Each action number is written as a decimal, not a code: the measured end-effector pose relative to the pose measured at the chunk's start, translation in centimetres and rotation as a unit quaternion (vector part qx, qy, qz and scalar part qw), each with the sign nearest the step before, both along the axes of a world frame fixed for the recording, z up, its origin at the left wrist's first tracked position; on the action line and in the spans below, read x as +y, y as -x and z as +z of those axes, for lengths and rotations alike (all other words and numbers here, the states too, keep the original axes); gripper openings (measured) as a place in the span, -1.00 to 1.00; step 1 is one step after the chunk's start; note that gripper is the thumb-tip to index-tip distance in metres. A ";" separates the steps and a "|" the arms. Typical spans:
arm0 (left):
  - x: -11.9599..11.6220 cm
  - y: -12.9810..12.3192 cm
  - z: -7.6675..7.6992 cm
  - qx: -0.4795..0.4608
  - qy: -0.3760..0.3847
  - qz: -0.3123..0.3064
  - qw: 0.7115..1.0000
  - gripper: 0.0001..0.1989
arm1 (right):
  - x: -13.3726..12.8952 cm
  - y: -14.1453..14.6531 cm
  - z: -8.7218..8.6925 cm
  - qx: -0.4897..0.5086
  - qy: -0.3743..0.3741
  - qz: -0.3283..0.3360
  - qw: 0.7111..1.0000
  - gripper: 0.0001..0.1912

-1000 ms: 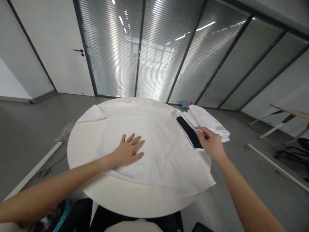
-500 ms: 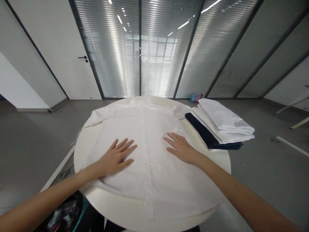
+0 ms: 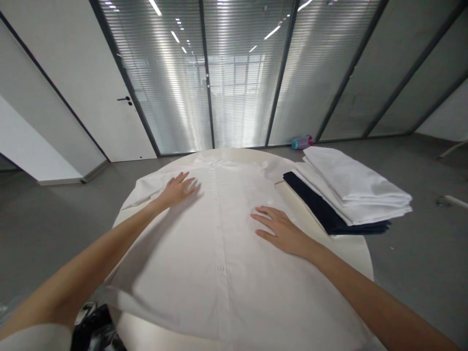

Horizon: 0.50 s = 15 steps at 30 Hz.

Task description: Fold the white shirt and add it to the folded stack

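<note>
A white button-front shirt (image 3: pixel 197 273) lies spread out, collar at the far side, over a round white table (image 3: pixel 351 248). My left hand (image 3: pixel 178 191) is over the shirt's upper left part near the sleeve, fingers spread, a shadow beneath it; whether it touches the cloth I cannot tell. On the right half of the shirt, about mid-length, my right hand (image 3: pixel 280 230) rests with its fingers apart. Neither hand grips anything. The shirt's lower hem drapes past the table's near edge on the right.
Folded white cloths (image 3: pixel 358 180) lie on dark navy folded cloth (image 3: pixel 329 214) at the table's right, overhanging its edge. A blue and pink object (image 3: pixel 302 142) sits on the floor by the glass wall. A black bag-like item (image 3: pixel 97 329) is below the table at near left.
My left hand has moved forward, away from me, towards the shirt's shoulder. My right hand has stayed nearly in place on the cloth. The head view has tilted and come closer.
</note>
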<state>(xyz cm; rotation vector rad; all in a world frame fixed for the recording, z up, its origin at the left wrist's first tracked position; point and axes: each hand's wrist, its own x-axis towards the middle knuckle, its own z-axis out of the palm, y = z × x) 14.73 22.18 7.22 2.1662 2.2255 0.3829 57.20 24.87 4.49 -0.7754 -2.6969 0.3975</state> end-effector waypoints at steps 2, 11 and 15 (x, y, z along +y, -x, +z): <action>1.1 0.5 -1.6 0.005 0.023 0.026 0.999 -0.38 | 0.1 -0.1 0.0 0.000 0.004 -0.001 1.000 -0.47; -0.7 4.4 -1.7 -0.021 -0.007 0.070 0.997 -0.45 | 0.6 -0.3 -0.4 0.004 0.014 -0.004 1.000 -0.50; -6.3 10.4 -0.2 -0.102 -0.098 0.303 0.943 -0.52 | 0.9 -0.5 -1.0 0.005 0.004 -0.007 1.000 -0.49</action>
